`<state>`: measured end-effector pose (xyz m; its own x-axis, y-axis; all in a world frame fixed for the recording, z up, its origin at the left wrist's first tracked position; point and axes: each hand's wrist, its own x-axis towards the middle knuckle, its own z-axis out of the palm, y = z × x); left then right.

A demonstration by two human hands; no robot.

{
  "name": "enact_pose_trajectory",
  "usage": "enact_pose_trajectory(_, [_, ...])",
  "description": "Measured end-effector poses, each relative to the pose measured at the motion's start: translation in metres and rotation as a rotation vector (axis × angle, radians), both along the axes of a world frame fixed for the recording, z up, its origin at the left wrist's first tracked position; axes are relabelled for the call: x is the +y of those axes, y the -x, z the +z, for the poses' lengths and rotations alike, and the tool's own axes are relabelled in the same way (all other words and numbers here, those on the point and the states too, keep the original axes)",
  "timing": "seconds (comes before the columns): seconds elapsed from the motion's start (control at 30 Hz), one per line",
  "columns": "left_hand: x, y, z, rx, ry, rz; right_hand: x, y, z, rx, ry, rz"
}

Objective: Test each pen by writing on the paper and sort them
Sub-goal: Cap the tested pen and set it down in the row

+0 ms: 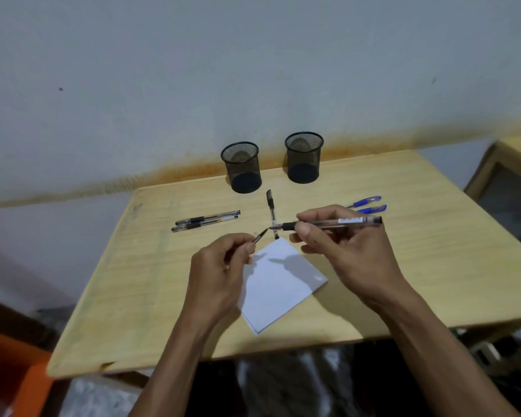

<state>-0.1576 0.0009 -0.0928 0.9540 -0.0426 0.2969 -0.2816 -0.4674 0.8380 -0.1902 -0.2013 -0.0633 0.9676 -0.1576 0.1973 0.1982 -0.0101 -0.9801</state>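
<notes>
Clear-barrelled black-ink pen [331, 223] in my right hand [337, 251]: carries a white label strip with dark print near the capless rear end; characters too blurred for me to read.
Sheet of white paper [280, 281] under my hands: no writing I can make out.
Two blue-capped pens [370, 205]: no legible marking.
Two black wire-mesh cups [242, 167]: no legible marking.
Light wooden table [403, 266]: no legible marking.
</notes>
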Motion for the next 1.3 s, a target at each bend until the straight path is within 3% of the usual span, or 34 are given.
enact_pose_trajectory(0.17, [-0.006,0.013,0.005,-0.134,-0.046,-0.089,-0.002,0.002,0.006,-0.051,0.142,-0.025])
enact_pose_trajectory(0.47, [-0.007,0.023,0.01,-0.204,-0.063,-0.129,0.003,0.007,0.002,-0.051,0.229,-0.038])
enact_pose_trajectory(0.77, [-0.005,0.021,0.017,-0.319,-0.092,-0.122,0.02,0.01,-0.002,-0.128,0.144,-0.061])
enact_pose_trajectory(1.0, [0.011,0.008,0.025,-0.136,-0.025,-0.225,0.0,0.008,0.008,-0.124,0.004,-0.05])
enact_pose_trajectory(1.2, [0.016,-0.003,0.032,0.076,0.166,-0.278,0.005,0.0,-0.003,-0.267,0.735,-0.12])
enact_pose_trajectory(1.3, [0.011,-0.01,0.038,0.073,0.156,-0.268,0.019,-0.004,-0.012,-0.269,0.853,-0.164])
